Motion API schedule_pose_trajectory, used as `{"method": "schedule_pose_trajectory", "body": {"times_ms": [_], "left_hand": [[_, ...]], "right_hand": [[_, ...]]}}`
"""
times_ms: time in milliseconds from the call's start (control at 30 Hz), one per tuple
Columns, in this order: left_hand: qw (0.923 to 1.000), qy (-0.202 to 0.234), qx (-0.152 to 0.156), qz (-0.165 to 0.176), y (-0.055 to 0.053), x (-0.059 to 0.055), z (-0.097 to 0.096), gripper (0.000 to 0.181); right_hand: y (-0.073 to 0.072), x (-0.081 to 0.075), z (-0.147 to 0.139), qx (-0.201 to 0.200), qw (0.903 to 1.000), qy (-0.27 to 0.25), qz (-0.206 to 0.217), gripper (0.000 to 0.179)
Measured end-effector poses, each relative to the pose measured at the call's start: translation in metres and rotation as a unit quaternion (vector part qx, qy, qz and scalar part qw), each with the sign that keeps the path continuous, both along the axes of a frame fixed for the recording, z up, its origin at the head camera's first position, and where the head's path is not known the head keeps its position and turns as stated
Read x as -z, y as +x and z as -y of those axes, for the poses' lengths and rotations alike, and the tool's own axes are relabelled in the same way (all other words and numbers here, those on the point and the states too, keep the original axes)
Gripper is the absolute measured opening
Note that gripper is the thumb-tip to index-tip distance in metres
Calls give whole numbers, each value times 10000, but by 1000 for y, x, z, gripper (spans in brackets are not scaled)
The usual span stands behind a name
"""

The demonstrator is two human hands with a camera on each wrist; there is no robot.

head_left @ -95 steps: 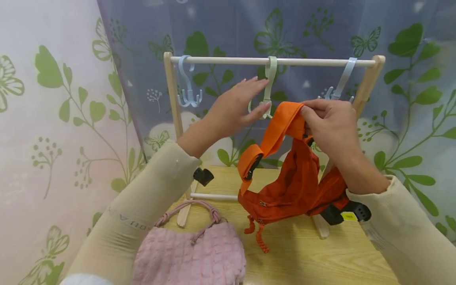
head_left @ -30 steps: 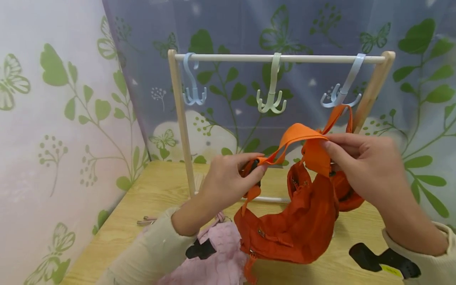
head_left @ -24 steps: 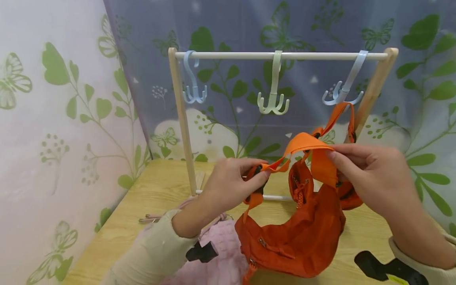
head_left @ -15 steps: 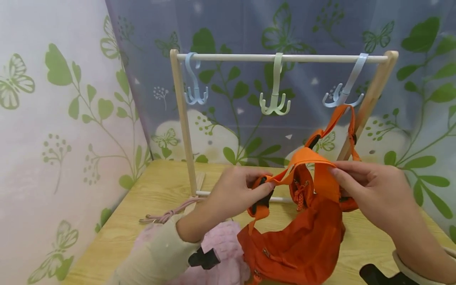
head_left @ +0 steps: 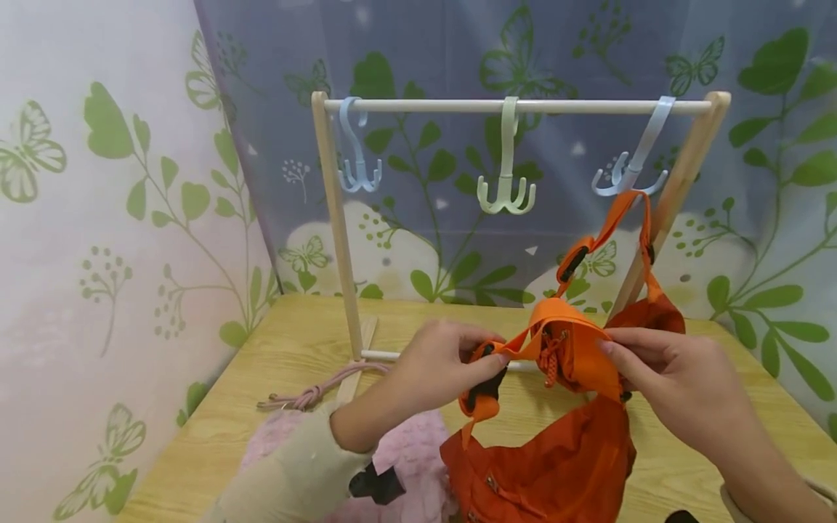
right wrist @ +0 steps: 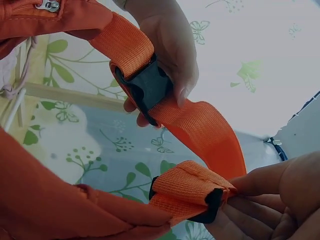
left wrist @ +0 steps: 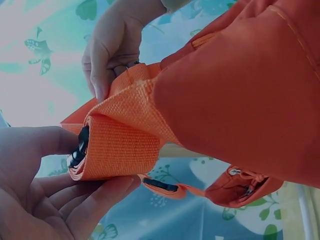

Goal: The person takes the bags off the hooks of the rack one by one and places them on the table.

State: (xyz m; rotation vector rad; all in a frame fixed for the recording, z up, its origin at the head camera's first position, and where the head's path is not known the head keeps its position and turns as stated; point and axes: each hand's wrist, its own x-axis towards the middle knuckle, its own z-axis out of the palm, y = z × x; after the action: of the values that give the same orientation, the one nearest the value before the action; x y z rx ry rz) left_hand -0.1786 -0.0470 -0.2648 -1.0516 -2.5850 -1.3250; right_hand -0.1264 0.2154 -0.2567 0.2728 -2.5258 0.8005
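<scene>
Leaf-printed backdrop (head_left: 425, 240) behind them, the left hand (head_left: 441, 363) and right hand (head_left: 680, 381), both pinching an orange strap (head_left: 559, 311), have sunk slightly, leaving the orange bag (head_left: 556, 465) beneath them seemingly unhung, farther from the green hook (head_left: 506, 192).

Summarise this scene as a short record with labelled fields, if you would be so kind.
Left grip: pinches the strap at a black buckle
Right grip: pinches the same strap
Held item: orange bag, lower edge cut off in the head view
Second orange bag: appears to hang from the right blue hook
Hooks with nothing hung: left blue hook, green hook
Rack: white top rail, wooden uprights
Pink bag: on the table, partly hidden by the left sleeve
</scene>
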Motion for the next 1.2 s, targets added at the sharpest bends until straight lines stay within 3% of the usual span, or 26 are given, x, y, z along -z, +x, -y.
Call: {"method": "schedule_pose_trajectory", "body": {"times_ms": [367,567,733,1200], "left_hand": [[9986,-494,-83,167,-8,17,5,24],[9971,-666,166,331,-13,28,5,21],[9957,-789,320,351,-20,37,2,18],[9896,-1333,-12,538,-41,63,2,19]], "right_hand": [[-7,20,4,-233,9994,-65,240,20],[-9,29,5,-395,9969,-54,684,22],[-12,34,2,-380,9960,72,807,22],[-36,54,-4,-603,9886,586,1246,23]]}}
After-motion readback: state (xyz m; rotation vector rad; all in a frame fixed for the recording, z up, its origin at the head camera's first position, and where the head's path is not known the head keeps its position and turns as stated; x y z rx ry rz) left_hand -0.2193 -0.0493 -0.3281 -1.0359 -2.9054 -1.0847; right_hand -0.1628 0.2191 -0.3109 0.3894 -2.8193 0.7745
